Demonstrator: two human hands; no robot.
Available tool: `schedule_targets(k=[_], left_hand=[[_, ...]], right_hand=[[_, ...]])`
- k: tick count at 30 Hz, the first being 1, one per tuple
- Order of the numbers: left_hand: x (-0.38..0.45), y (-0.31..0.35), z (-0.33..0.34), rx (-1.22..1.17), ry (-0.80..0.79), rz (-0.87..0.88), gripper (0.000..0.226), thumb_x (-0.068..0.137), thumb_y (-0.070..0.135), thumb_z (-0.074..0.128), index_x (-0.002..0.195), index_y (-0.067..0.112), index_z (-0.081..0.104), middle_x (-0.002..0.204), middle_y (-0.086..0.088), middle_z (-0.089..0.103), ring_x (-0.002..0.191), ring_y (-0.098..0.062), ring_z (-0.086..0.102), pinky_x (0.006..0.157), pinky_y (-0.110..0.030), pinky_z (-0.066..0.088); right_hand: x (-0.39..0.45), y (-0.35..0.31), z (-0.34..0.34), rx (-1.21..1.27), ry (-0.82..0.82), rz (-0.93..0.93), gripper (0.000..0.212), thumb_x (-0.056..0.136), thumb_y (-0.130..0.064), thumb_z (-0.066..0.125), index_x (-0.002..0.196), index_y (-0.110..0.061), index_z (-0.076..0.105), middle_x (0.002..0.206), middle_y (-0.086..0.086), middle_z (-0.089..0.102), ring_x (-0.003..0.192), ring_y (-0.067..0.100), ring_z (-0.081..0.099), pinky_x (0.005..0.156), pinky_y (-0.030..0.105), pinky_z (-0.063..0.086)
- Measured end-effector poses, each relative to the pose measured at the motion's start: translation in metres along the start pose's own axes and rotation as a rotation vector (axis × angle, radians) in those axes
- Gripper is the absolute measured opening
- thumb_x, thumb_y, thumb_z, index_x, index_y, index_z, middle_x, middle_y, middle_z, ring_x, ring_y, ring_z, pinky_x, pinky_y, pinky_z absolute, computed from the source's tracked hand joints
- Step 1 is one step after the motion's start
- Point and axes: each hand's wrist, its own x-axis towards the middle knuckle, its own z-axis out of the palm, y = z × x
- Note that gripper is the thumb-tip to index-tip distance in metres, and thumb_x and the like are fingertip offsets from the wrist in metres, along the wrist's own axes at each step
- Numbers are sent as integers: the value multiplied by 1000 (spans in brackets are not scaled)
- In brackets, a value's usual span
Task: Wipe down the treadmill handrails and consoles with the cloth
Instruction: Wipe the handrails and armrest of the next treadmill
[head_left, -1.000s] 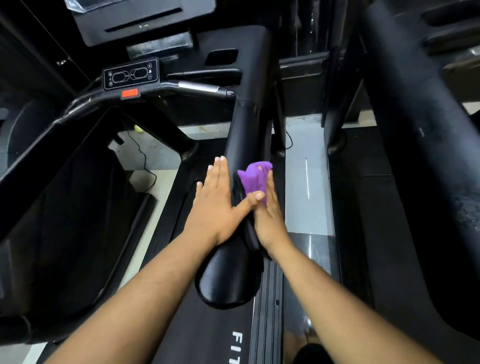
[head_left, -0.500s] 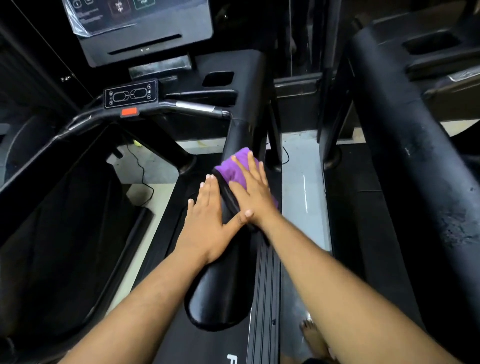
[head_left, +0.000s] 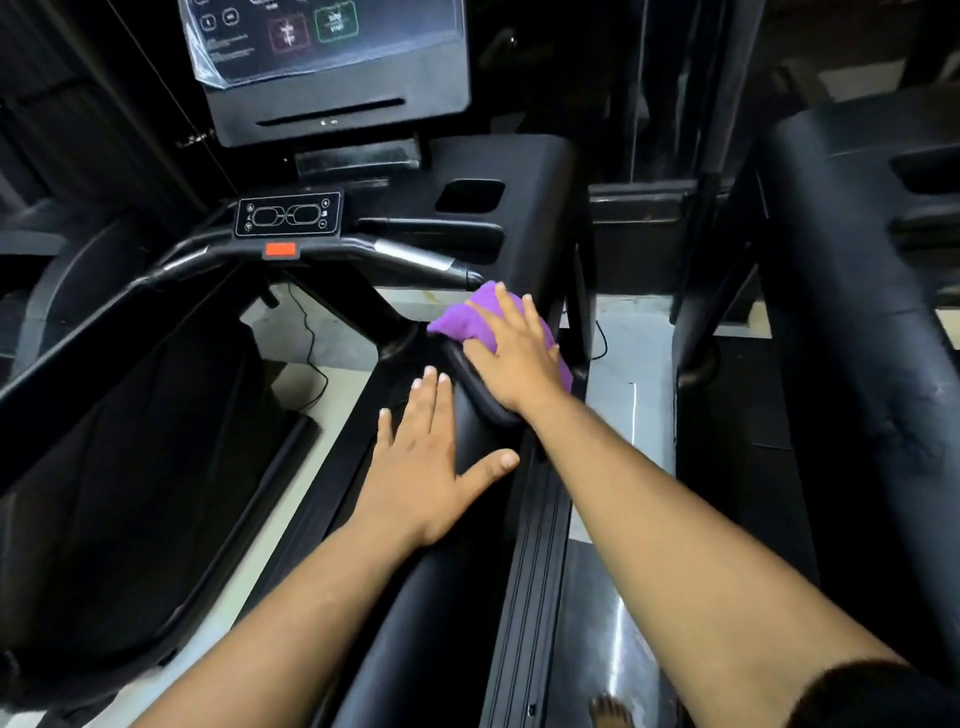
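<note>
Handrail (head_left: 457, 519) runs away toward console (head_left: 337, 67), cloth (head_left: 467, 317) atop.

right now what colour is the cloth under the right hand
Purple cloth, seen in the head view.

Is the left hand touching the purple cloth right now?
No, the left hand lies flat on the black padded handrail, apart from the purple cloth, which only the right hand presses.
</note>
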Motion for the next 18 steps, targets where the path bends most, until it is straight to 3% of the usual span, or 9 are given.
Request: schedule_targets(k=[6,9,13,18], left_hand=[[13,-3,4,-144,-19,44,127,62,104,-3,158,24,-17,168,6,-22,153,-7,-25,129,-45,-6],[23,-4,3,-127,-46,38,127,60,105,-3,158,26,-21,166,9,-28,151,-4,-29,128,-44,-8],[58,4,-1,-110,-25,37,132,60,105,-5,161,21,-18,162,11,-31,152,-6,-26,128,-49,-6],[92,7,-1,-91,-19,35,136,59,105,-2,162,17,-11,170,0,-18,156,-10,-19,128,-51,-3]], right_hand=[[-51,10,22,87,-18,-58,65,102,-47,50,160,-45,19,168,-27,-8,154,6,-23,120,68,-3],[1,21,8,34,40,-139,59,101,-45,51,157,-45,31,170,-22,1,157,13,-13,116,74,5],[89,33,-25,-5,24,16,60,103,-46,44,159,-44,24,171,-17,-2,158,17,-8,116,72,19],[28,20,4,57,19,-16,64,102,-43,47,160,-42,20,169,-24,-7,155,9,-18,120,68,2]])
